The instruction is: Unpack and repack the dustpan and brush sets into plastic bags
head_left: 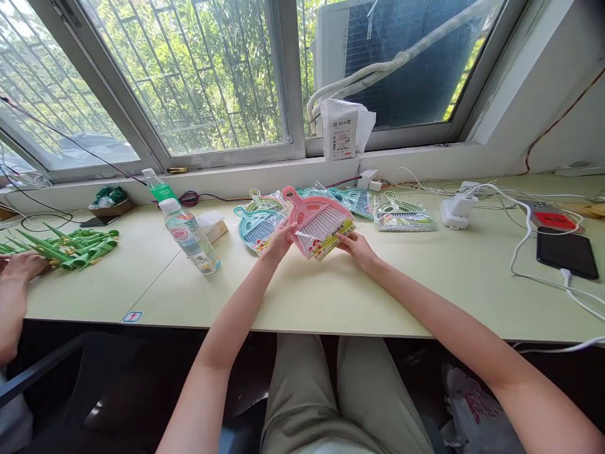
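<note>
Between my two hands a pink dustpan and brush set point(316, 222) is held up, tilted, above the table. White bristles show across it, and a yellow printed label runs along its lower right edge. My left hand point(282, 241) grips its left side, the fingertips partly hidden. At the label's right end my right hand point(358, 250) pinches the lower right corner. Just behind lie more wrapped sets: a teal dustpan set point(258, 226) close to my left hand, a green one point(403, 213) to the right, and another teal one point(358, 202) at the back.
Two plastic bottles, the nearer one point(191, 239) leaning, stand left of my hands. A white charger point(458, 207), cables and a black phone point(566, 252) lie right. Far left, another person's hand point(23, 268) touches green leafy stalks point(78, 249). A tissue pack point(341, 131) sits on the sill.
</note>
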The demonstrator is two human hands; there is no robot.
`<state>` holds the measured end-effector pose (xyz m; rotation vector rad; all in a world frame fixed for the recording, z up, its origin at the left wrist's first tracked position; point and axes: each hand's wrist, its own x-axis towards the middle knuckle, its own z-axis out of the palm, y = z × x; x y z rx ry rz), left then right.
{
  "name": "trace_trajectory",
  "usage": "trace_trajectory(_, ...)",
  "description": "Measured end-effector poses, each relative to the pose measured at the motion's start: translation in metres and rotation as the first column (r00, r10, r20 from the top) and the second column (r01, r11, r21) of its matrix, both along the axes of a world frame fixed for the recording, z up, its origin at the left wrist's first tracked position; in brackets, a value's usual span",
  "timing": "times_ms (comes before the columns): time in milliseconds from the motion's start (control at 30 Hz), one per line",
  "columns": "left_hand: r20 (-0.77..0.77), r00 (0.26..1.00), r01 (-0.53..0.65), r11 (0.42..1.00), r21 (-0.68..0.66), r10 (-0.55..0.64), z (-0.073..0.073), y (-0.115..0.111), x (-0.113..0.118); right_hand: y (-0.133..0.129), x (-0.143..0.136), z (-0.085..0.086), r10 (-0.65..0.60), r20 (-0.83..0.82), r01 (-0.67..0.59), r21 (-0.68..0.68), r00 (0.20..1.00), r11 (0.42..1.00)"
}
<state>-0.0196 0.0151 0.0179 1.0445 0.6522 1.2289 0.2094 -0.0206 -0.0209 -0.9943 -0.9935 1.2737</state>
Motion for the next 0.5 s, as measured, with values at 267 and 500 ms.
trace_trajectory(267,-0.074,0.993,0.087,0.996,-0.027,-0.089,-0.007,0.004,0.003,0.001,0.002,-0.004,-0.155,-0.124,0.150,-0.049,0.980,0.987)
trace_trajectory(500,0.051,0.891,-0.435,0.880,-0.190,0.452,-0.004,0.033,-0.034,0.006,0.020,0.002,-0.191,-0.051,0.188,-0.056,0.980,0.980)
